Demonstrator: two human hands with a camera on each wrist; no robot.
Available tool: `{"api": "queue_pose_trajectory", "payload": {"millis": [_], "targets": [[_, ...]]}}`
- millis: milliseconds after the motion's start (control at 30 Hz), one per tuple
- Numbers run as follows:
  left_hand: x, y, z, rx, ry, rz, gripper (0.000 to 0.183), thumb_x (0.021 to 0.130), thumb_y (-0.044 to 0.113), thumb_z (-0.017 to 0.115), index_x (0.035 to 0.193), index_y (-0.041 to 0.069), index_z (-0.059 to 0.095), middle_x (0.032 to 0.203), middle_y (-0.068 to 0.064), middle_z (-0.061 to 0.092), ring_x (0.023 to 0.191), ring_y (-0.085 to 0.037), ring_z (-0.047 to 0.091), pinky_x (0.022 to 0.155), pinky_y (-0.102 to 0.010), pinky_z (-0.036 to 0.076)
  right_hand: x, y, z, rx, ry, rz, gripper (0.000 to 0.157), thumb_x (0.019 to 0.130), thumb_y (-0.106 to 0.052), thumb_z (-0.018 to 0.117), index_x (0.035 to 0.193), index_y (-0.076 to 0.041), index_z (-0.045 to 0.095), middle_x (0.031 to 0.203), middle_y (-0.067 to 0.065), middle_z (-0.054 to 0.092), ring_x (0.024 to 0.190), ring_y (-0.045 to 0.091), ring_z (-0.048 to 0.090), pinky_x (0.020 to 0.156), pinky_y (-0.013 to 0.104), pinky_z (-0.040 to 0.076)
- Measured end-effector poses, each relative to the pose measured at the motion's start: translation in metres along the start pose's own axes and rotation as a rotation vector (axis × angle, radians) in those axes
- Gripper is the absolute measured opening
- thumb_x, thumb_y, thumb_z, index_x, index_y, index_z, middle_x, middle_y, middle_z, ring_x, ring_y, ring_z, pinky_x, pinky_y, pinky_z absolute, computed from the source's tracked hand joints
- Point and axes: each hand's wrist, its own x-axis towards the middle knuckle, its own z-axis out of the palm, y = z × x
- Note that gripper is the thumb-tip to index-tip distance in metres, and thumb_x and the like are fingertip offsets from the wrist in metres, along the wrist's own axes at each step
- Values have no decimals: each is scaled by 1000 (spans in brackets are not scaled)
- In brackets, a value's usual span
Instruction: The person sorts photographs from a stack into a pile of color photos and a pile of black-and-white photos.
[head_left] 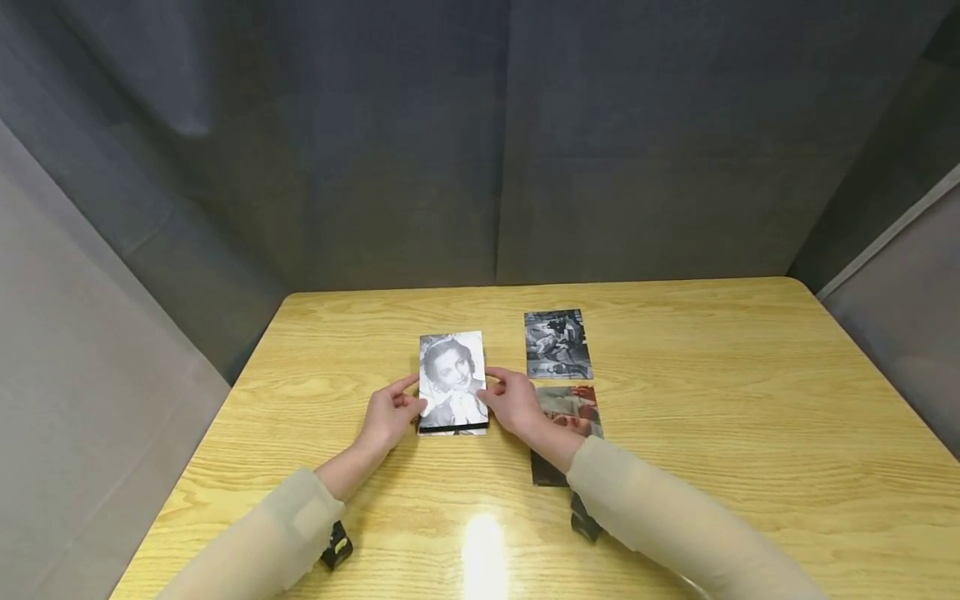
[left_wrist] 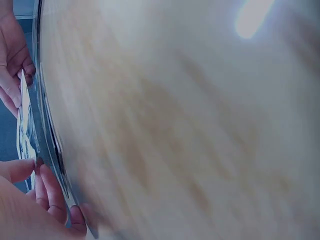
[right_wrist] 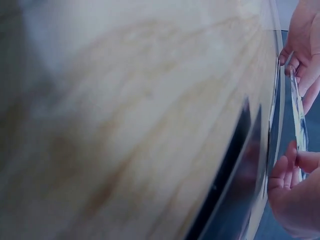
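A black-and-white portrait photo (head_left: 453, 375) is held by its two long sides, near the left-centre of the table. My left hand (head_left: 386, 417) pinches its left edge between thumb and fingers. On the opposite edge, my right hand (head_left: 516, 402) grips it the same way. A dark shadow strip and the pale lower edge of another print (head_left: 463, 432) show just beneath the held photo. Both wrist views show the photo edge-on, raised off the tabletop, with the thumb of the left hand (left_wrist: 37, 190) and of the right hand (right_wrist: 292, 185) on its face.
Right of the held photo, a dark black-and-white picture (head_left: 558, 344) lies on the wooden table (head_left: 712, 358). Nearer me lies a colour picture (head_left: 566, 402), partly covered by my right forearm. Grey curtains (head_left: 390, 150) stand behind the table and at its sides.
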Motion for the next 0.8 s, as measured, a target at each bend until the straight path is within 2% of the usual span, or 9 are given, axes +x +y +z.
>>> {"api": "queue_pose_trajectory", "payload": {"millis": [233,433,533,667,800], "targets": [[3,8,6,-72,10,62,46,86,-8,64,132,-6,57,77,-11,62,56,-9,53,54,-20,46,1,-4,-11,67,24,-57,49,91,0,65,137,5,50,66,8,60,53,12,43,56,27,36],[10,22,16,-110,-28,89,44,88,-8,63,131,-8,56,78,-7,58,57,-7,51,57,-23,49,3,-4,-28,76,35,-49,51,91,-2,66,140,3,49,65,4,57,52,13,38,53,27,30],[14,28,25,-129,-40,109,43,88,-10,63,130,-10,56,78,-7,57,59,-8,50,59,-24,49,5,-2,-40,85,28,-31,51,93,-3,65,141,1,49,62,3,52,51,13,35,50,27,29],[20,39,40,-133,-59,127,44,88,-10,63,131,-10,55,79,-8,58,60,-8,50,62,-33,53,8,4,-58,91,28,-16,51,94,-4,63,143,-1,48,63,5,52,50,13,34,47,26,28],[29,50,56,-139,-94,109,48,89,-8,63,135,-3,54,82,-8,59,60,-9,50,59,-29,51,15,15,-78,94,51,-21,51,94,-5,63,143,0,47,68,10,57,52,12,37,49,26,30]]}}
